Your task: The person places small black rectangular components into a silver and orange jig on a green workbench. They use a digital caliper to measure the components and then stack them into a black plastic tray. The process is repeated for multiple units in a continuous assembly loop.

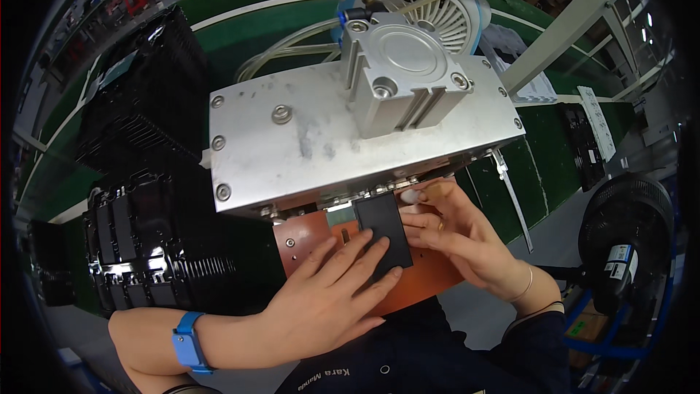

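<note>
My left hand, with a blue wrist strap, lies with its fingers spread flat on a thin black rectangular part. That part rests on an orange-brown base plate, its far end at the front edge of a metal press fixture. At the part's right side my right hand has its fingers bent together, close under the fixture's edge. White coverings show at its fingertips. Whatever lies between those fingers is hidden.
A square pneumatic cylinder stands on the fixture, with clear hoses behind it. Black ribbed housings stand at the left on a green bench. A white fan is behind, a black fan at the right. A metal post rises at the far right.
</note>
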### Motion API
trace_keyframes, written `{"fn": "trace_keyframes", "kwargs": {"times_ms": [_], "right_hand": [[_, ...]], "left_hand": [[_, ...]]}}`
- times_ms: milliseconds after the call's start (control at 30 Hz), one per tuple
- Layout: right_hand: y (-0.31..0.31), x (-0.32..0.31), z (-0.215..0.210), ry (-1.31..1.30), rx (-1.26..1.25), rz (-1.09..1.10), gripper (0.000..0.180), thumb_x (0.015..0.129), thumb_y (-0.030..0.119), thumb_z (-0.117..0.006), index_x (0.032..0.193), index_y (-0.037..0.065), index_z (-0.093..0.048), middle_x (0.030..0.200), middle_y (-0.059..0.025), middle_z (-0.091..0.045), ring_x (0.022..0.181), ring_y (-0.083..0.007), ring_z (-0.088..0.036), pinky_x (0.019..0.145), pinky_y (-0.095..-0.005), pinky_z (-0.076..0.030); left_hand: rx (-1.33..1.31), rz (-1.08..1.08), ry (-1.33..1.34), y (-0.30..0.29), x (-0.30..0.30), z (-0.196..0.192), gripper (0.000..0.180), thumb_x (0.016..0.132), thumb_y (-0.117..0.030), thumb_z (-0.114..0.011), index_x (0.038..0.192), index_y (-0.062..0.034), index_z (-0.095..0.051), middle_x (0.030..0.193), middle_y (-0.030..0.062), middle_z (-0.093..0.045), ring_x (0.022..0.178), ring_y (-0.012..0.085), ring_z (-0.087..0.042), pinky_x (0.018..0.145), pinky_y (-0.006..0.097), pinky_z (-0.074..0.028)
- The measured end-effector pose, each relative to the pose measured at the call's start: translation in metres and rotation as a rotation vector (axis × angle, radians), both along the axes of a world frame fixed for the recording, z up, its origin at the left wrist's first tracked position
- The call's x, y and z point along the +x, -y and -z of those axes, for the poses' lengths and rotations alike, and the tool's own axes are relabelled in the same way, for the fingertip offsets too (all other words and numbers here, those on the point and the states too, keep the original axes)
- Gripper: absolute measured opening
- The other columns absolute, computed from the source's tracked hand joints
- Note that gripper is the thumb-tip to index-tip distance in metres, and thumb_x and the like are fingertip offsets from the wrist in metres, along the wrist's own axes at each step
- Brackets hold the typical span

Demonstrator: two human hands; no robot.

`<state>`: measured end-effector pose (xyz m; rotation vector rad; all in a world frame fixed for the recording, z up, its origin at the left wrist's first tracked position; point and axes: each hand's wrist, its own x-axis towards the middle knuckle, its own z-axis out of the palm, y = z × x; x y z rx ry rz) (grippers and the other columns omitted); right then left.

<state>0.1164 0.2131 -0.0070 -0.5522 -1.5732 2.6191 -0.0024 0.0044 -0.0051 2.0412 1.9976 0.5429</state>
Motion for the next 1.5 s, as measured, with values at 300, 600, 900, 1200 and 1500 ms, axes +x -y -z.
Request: {"fn": "trace_keyframes", "kwargs": {"times_ms": [300, 600, 900, 1200, 1500], "right_hand": [[0.000, 0.004, 0.011, -0.043, 0.352, -0.060, 0.025, 0.085, -0.007, -0.068, 0.098, 0.003, -0.048, 0.097, -0.0054, -0.055, 0.081, -0.0083, -0.063, 0.064, -0.0220, -0.052], [0.047, -0.003, 0.001, -0.224, 0.446, -0.186, 0.038, 0.083, -0.007, -0.070, 0.114, 0.001, -0.048, 0.111, -0.0123, -0.059, 0.098, -0.0203, -0.067, 0.083, -0.0285, -0.056], [0.046, 0.002, -0.005, -0.339, 0.740, -0.364, 0.020, 0.080, 0.000, -0.075, 0.095, -0.002, -0.063, 0.092, -0.0118, -0.070, 0.082, -0.0170, -0.070, 0.075, -0.0280, -0.057], [0.086, -0.039, -0.040, -0.827, 1.355, -0.489, 0.018, 0.078, 0.020, -0.078, 0.089, 0.009, -0.069, 0.070, -0.0019, -0.062, 0.063, -0.0183, -0.061, 0.056, -0.0296, -0.049], [0.206, -0.160, -0.025, -1.363, 1.598, -0.500, 0.015, 0.081, 0.021, -0.067, 0.088, 0.009, -0.063, 0.080, -0.0033, -0.057, 0.082, -0.0198, -0.060, 0.067, -0.0314, -0.052]], "left_hand": [[-0.097, -0.467, 0.851, 0.000, -0.022, -0.025, 0.028, 0.093, -0.027, -0.065, 0.091, 0.0004, -0.071, 0.055, 0.0039, -0.062, 0.046, 0.0075, -0.055, 0.044, 0.024, -0.042], [0.129, -0.679, 1.193, 0.072, -0.018, -0.038, 0.019, 0.093, -0.017, -0.066, 0.092, 0.0017, -0.064, 0.074, 0.0008, -0.065, 0.063, 0.0036, -0.058, 0.053, 0.020, -0.047], [0.347, -1.241, 0.550, 0.182, -0.121, -0.022, 0.032, 0.092, -0.019, -0.065, 0.116, 0.0029, -0.066, 0.073, -0.0028, -0.062, 0.057, 0.0012, -0.048, 0.049, 0.019, -0.039], [0.149, -1.223, -0.248, 0.201, -0.128, -0.026, 0.044, 0.073, -0.027, -0.082, 0.107, -0.0011, -0.071, 0.081, 0.0096, -0.060, 0.072, 0.0209, -0.060, 0.066, 0.034, -0.048], [-0.332, -1.315, -0.019, 0.175, -0.170, -0.032, 0.076, 0.060, -0.051, -0.080, 0.111, 0.0033, -0.064, 0.111, 0.0248, -0.065, 0.104, 0.0339, -0.064, 0.092, 0.037, -0.050]]}}
